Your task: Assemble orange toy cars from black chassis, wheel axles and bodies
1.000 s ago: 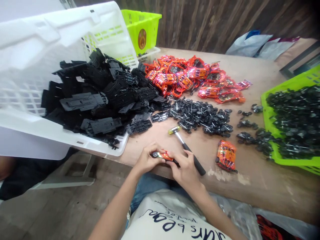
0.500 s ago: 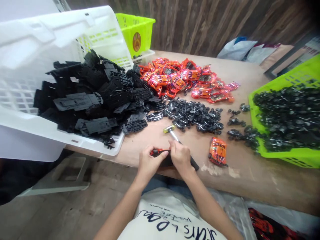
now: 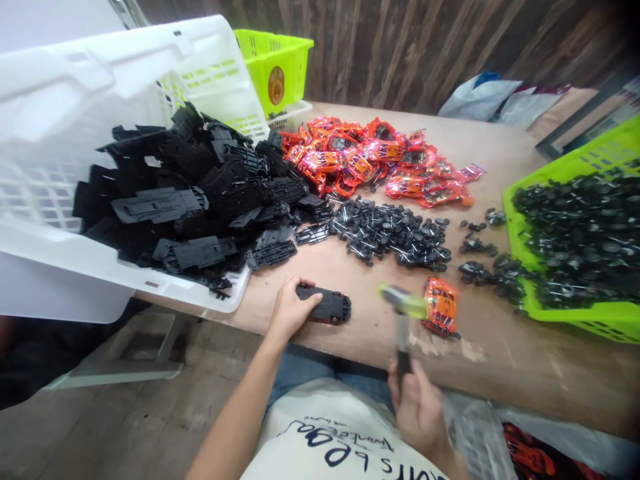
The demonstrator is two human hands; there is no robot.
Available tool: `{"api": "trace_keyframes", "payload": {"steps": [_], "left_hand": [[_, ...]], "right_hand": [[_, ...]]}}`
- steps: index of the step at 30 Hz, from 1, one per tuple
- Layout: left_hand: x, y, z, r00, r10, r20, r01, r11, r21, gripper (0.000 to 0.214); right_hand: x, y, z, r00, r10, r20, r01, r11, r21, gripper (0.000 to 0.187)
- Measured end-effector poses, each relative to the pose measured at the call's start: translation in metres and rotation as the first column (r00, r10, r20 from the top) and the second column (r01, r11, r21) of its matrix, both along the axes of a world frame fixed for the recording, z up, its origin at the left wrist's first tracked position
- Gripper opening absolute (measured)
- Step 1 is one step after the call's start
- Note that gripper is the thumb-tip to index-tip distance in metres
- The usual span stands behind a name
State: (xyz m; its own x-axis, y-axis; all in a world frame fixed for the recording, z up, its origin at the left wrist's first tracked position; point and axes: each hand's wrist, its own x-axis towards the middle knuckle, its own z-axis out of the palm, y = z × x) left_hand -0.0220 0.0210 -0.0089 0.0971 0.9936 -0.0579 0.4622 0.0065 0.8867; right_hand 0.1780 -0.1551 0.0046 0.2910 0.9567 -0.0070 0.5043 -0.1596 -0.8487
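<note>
left hand grips an upturned toy car between thumb and fingers; right hand wraps its fingers round a double-faced mallet

Upturned toy car held by left hand, mallet gripped by right hand, orange car shells heaped beyond

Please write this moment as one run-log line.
left hand: holds upturned toy car | right hand: grips hammer, blurred | orange car: on table
</note>
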Motion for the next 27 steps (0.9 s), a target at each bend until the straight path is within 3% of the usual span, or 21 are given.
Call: {"api": "trace_keyframes", "payload": {"steps": [4, 7, 9, 11, 14, 17, 19, 22, 27], "left_hand": [[-0.001, 0.001, -0.002, 1.000, -0.011, -0.015, 0.012, 1.000, 0.027, 0.022], [-0.006, 0.003, 0.006, 0.998, -0.028, -0.061, 0.032, 0.997, 0.068, 0.022], [-0.009, 0.004, 0.021, 0.995, -0.017, -0.098, 0.035, 0.983, 0.180, 0.029], [-0.010, 0.002, 0.040, 0.992, -0.042, -0.122, 0.083, 0.932, 0.352, 0.040], [-0.005, -0.005, 0.066, 0.955, -0.208, -0.210, 0.291, 0.786, 0.545, 0.049], [0.003, -0.014, 0.077, 0.889, -0.366, -0.275, 0.457, 0.673, 0.582, 0.050], [0.006, -0.017, 0.075, 0.882, -0.393, -0.260, 0.469, 0.675, 0.569, 0.049], [0.007, -0.020, 0.067, 0.905, -0.370, -0.211, 0.424, 0.734, 0.530, 0.043], [0.007, -0.028, 0.060, 0.929, -0.351, -0.120, 0.361, 0.780, 0.512, 0.045]], "right_hand": [[0.004, -0.019, -0.009, 0.986, 0.111, 0.122, -0.092, 0.984, -0.154, 0.041], [0.010, -0.009, -0.008, 0.964, 0.136, 0.226, -0.103, 0.983, -0.151, 0.043], [0.013, 0.010, -0.005, 0.929, 0.179, 0.325, -0.127, 0.976, -0.175, 0.043], [0.011, 0.036, 0.001, 0.891, 0.167, 0.423, -0.115, 0.982, -0.148, 0.042], [0.002, 0.080, 0.017, 0.882, 0.134, 0.452, -0.186, 0.980, 0.071, 0.036], [-0.006, 0.112, 0.039, 0.899, 0.299, 0.320, -0.391, 0.878, 0.277, 0.045], [-0.007, 0.121, 0.048, 0.886, 0.390, 0.250, -0.457, 0.825, 0.333, 0.038], [-0.007, 0.123, 0.049, 0.878, 0.415, 0.238, -0.476, 0.804, 0.356, 0.031], [-0.022, 0.113, 0.041, 0.892, 0.261, 0.370, -0.428, 0.751, 0.502, 0.029]]}}
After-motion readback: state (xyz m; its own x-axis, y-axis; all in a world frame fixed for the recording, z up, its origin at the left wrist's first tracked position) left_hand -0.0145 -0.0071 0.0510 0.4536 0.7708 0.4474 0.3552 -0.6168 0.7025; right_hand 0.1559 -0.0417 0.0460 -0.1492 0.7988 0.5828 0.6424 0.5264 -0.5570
